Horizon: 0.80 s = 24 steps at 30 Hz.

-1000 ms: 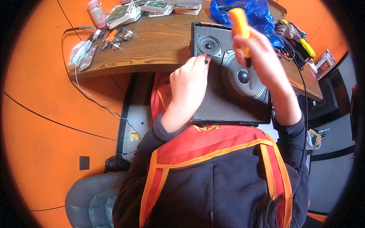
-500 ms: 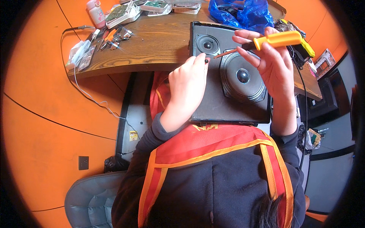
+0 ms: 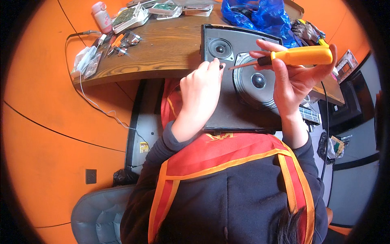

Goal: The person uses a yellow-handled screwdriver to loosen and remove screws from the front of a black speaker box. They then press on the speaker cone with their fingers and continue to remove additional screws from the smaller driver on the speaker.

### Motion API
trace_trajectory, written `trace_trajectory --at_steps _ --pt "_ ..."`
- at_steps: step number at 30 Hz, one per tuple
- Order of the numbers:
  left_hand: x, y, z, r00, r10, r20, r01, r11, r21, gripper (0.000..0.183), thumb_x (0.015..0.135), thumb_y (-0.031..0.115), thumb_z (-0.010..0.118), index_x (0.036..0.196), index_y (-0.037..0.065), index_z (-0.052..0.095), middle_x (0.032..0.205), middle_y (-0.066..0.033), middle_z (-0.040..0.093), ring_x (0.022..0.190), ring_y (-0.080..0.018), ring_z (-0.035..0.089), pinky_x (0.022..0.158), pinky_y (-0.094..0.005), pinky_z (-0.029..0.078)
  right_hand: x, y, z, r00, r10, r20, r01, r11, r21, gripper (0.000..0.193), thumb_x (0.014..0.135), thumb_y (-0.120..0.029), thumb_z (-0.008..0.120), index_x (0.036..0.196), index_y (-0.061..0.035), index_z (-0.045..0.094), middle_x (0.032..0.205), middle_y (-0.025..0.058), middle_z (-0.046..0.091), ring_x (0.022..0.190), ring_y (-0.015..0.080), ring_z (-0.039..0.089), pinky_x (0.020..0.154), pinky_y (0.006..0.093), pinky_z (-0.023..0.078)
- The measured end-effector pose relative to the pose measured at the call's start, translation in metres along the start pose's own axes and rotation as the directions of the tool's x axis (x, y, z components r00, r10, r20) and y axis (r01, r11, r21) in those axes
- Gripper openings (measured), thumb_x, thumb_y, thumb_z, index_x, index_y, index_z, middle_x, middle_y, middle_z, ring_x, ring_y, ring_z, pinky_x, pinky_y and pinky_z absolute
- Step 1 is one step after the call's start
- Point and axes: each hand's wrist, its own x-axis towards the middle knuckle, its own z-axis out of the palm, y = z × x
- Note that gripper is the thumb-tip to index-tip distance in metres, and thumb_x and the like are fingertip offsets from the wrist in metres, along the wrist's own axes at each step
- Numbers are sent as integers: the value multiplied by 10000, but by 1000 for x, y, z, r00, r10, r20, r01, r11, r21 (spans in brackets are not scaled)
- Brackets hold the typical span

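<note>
A black speaker box leans against the table edge in front of me, its front facing up. It carries a small speaker cone and a larger one. My left hand rests over its left side, fingers pinched on a small black screw whose round end peeks out. In my right hand is a screwdriver with a yellow handle, held level between thumb and fingers. Its thin shaft points left, and the tip stops a little short of the screw.
On the wooden table lie opened devices with green circuit boards, a pink bottle, small tools and a blue plastic bag. Gloves sit at the right. A cable hangs on the right; a grey chair stands left.
My right hand has shifted its grip on the screwdriver, with fingers now behind the handle's end, and the handle has moved slightly right and down. My left hand keeps its place.
</note>
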Motion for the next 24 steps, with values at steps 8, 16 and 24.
trace_trajectory --at_steps 8,16,24 --pt "-1 3 -3 997 -41 61 38 997 60 146 854 173 589 956 81 639 734 -102 599 625 -304 608 526 -382 476 -4 0 1 997 57 55 -55 998 -37 402 904 -125 537 1280 -91 399 1051 165 637 902 254 660 765 346 558" --pt "-2 0 -1 999 35 36 -38 995 87 166 848 161 573 955 39 607 699 -96 565 584 -257 615 479 -359 482 -4 0 4 997 73 41 -69 994 -84 628 865 20 525 1289 -229 135 977 215 628 835 285 662 739 377 556" --pt "-2 1 0 999 -21 49 16 995 96 146 860 188 583 948 87 641 718 -88 583 607 -286 601 515 -379 473 -4 1 4 997 78 25 -76 995 -65 808 856 94 503 1323 -320 -9 969 244 616 818 301 661 716 389 560"
